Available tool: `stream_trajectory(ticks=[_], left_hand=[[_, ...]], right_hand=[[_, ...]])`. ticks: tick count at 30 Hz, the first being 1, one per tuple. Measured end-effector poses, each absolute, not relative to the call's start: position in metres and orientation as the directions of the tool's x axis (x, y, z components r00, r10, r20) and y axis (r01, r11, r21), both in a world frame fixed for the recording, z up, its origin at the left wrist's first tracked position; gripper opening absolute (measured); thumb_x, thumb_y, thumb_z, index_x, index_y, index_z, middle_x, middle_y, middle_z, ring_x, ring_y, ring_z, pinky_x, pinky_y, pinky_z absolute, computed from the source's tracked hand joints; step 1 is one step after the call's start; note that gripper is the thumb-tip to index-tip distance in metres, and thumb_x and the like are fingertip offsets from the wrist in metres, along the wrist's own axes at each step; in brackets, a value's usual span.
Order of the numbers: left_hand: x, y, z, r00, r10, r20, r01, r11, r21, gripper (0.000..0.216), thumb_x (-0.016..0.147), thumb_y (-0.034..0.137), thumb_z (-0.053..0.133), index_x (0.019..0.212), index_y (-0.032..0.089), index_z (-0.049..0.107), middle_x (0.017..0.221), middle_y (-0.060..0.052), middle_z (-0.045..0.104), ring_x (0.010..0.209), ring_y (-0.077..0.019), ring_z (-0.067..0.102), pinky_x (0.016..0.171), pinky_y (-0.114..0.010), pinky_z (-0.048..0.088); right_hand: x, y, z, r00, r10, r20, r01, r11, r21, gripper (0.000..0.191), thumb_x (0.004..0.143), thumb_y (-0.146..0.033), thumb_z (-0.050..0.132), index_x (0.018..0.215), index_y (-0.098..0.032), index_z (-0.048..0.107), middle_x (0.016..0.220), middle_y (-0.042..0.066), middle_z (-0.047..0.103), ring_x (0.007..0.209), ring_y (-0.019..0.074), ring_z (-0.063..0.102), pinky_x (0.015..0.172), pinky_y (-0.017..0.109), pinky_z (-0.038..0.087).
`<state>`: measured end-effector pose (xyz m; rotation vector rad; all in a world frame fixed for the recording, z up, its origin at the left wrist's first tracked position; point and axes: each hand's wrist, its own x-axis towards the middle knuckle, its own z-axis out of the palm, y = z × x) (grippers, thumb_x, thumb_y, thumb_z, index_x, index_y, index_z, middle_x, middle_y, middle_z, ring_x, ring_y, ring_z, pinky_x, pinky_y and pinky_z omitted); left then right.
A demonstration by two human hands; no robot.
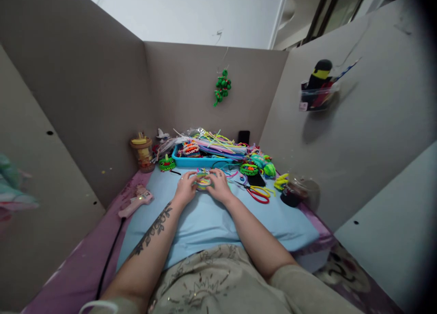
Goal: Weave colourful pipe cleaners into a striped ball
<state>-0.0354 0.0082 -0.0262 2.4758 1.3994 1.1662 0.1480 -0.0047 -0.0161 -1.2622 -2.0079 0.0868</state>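
Observation:
Both hands hold a small round craft piece (204, 181) in pale green, yellow and pink, low over the blue cloth. It looks coiled from pipe cleaners, though the fingers cover parts of it. My left hand (187, 186) has its fingers closed on the left side. On the opposite side, my right hand (220, 184) grips the rim with bent fingers. Just right of the right hand lie red-handled scissors (258, 194). A round green craft piece (249, 169) with an orange middle sits behind them, and a similar green one (167, 163) stands at the back left.
A blue tray (205, 162) heaped with pipe cleaners (218, 143) stands at the back. A pink glue gun (138, 203) with a black cord lies left. A lidded cup (142, 154) is back left, a dark jar (292, 192) right. Grey panels enclose the table.

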Motion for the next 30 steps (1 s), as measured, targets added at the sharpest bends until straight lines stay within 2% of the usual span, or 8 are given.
stream_trajectory(ticks=[3,5,9,14,22,27,30], left_hand=[[-0.035,0.005,-0.023,0.338,0.726,0.599,0.696,-0.621,0.36,0.029,0.073,0.014,0.058,0.1,0.024,0.064,0.128,-0.007,0.05,0.124,-0.0275,0.041,0.104,-0.049,0.033],[-0.034,0.003,-0.022,0.365,0.729,0.58,0.697,-0.626,0.348,0.023,0.075,0.021,0.061,0.097,0.025,0.066,0.127,-0.006,0.051,0.127,-0.0296,0.037,0.104,-0.051,0.032],[-0.031,0.004,-0.022,0.362,0.753,0.549,0.722,-0.599,0.345,0.014,0.079,0.026,0.061,0.091,0.026,0.069,0.123,-0.006,0.055,0.127,-0.0311,0.037,0.102,-0.053,0.034],[-0.029,0.008,-0.027,0.36,0.741,0.567,0.702,-0.616,0.358,0.012,0.079,0.024,0.062,0.089,0.025,0.07,0.12,-0.007,0.057,0.125,-0.029,0.04,0.102,-0.053,0.035],[-0.03,0.013,-0.031,0.347,0.753,0.559,0.607,-0.634,0.478,0.011,0.08,0.018,0.059,0.084,0.019,0.069,0.112,-0.01,0.056,0.106,-0.0237,0.055,0.094,-0.045,0.045],[-0.031,0.016,-0.03,0.244,0.803,0.544,0.598,-0.566,0.567,0.009,0.078,0.02,0.058,0.08,0.017,0.067,0.107,-0.009,0.056,0.105,-0.0225,0.056,0.095,-0.04,0.046],[-0.032,0.018,-0.03,0.207,0.835,0.509,0.594,-0.521,0.613,0.008,0.076,0.019,0.058,0.078,0.017,0.066,0.107,-0.009,0.055,0.108,-0.0231,0.055,0.096,-0.04,0.045]], right_hand=[[0.155,0.001,-0.02,-0.233,0.781,0.58,0.697,0.55,-0.46,0.027,0.071,-0.012,0.061,0.095,-0.023,0.067,0.119,0.008,0.049,0.119,0.0255,0.039,0.103,0.046,0.031],[0.157,0.005,-0.023,-0.237,0.787,0.569,0.662,0.56,-0.499,0.019,0.073,-0.012,0.059,0.086,-0.023,0.068,0.116,0.008,0.05,0.114,0.0239,0.044,0.1,0.044,0.035],[0.157,0.009,-0.027,-0.231,0.8,0.554,0.61,0.563,-0.558,0.014,0.073,-0.012,0.059,0.08,-0.021,0.068,0.112,0.007,0.05,0.111,0.0215,0.049,0.099,0.04,0.037],[0.151,0.012,-0.03,-0.149,0.821,0.551,0.581,0.524,-0.623,0.008,0.076,-0.019,0.06,0.074,-0.019,0.068,0.105,0.008,0.052,0.105,0.0199,0.053,0.096,0.036,0.041],[0.145,0.012,-0.033,-0.154,0.847,0.509,0.621,0.484,-0.616,0.007,0.073,-0.016,0.06,0.07,-0.018,0.066,0.108,0.009,0.05,0.103,0.0203,0.054,0.096,0.036,0.041],[0.153,0.016,-0.031,-0.094,0.844,0.528,0.526,0.492,-0.694,0.013,0.073,-0.018,0.061,0.085,-0.02,0.067,0.108,0.008,0.053,0.108,0.0205,0.053,0.093,0.036,0.045],[0.159,0.021,-0.032,-0.099,0.873,0.477,0.521,0.454,-0.723,0.015,0.073,-0.018,0.061,0.086,-0.019,0.068,0.111,0.009,0.053,0.109,0.0203,0.053,0.093,0.037,0.045]])
